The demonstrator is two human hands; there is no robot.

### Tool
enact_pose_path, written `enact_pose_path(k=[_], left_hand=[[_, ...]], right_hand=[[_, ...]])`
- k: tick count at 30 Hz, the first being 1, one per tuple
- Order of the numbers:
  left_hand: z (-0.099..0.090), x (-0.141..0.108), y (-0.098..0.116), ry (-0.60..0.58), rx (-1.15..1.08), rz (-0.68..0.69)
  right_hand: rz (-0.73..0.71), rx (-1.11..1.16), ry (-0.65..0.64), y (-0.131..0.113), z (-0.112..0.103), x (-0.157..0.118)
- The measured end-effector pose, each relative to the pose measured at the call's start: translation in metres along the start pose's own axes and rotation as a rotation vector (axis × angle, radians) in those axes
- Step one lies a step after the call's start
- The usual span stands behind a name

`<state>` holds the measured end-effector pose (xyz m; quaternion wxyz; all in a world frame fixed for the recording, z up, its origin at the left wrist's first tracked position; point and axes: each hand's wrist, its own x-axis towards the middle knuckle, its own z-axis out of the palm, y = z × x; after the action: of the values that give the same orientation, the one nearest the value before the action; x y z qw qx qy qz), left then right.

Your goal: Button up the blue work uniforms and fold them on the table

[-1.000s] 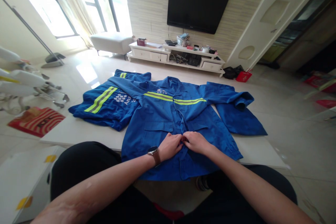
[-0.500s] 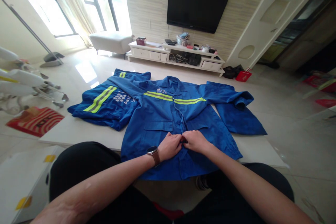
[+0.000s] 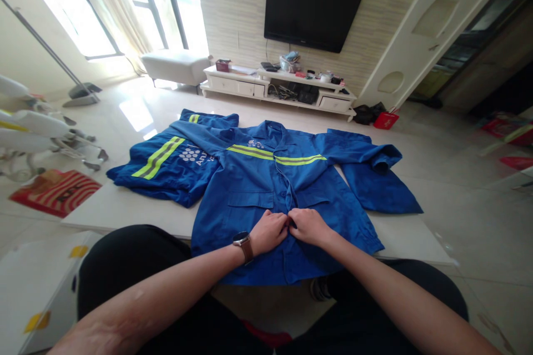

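Observation:
A blue work jacket with a yellow and grey reflective stripe across the chest lies spread out, front up, collar away from me. My left hand, below a wrist watch, is closed on the jacket's front edge. Right beside it my right hand pinches the opposite edge, the fingertips of both meeting at the front opening. What exactly is between the fingers is hidden. Above the hands one button shows on the placket, and the opening gapes slightly higher up.
The jacket lies on a low white table. Another blue garment with a stripe and white logo is at the left; more blue cloth lies under the right sleeve. A red bag is at the left. A white TV stand stands beyond.
My hands stay at the same place on the jacket front, with only a slight shift of the fingers. The jacket lies as before.

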<state>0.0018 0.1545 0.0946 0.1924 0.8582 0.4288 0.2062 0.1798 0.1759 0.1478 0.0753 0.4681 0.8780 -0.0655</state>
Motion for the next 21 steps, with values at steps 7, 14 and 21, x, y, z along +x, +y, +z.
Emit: enact_pose_path(k=[7, 14, 21], left_hand=[[0.003, 0.0018, -0.0048, 0.021, -0.114, -0.028], [0.0016, 0.0003, -0.0065, 0.016, -0.127, 0.006], [-0.0008, -0.0011, -0.005, 0.007, -0.096, 0.021]], right_hand=[[-0.003, 0.021, -0.03, 0.0, -0.0028, 0.0013], [0.007, 0.082, -0.051, 0.0036, -0.0026, 0.005], [0.023, 0.088, -0.045, 0.0025, -0.0024, 0.0057]])
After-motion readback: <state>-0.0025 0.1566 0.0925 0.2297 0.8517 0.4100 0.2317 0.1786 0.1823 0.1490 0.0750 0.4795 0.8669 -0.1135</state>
